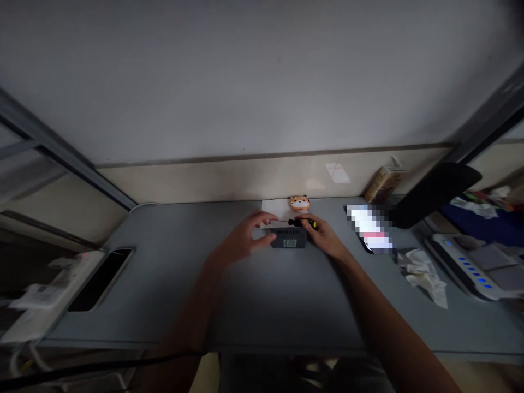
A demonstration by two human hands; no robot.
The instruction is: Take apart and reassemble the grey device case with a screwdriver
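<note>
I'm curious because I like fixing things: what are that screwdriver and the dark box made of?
The screwdriver in the right hand seems to have a black and yellow plastic handle, smooth-looking, and a thin metal shaft, probably steel. The dark box has a dull, matte surface, so it looks like plastic, though painted metal is possible in this dim light.

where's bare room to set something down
Bare grey desk lies in front of the dark box and left of the left hand, up to the black slot. Crowded: right, by the pixelated item and crumpled tissue.
</note>
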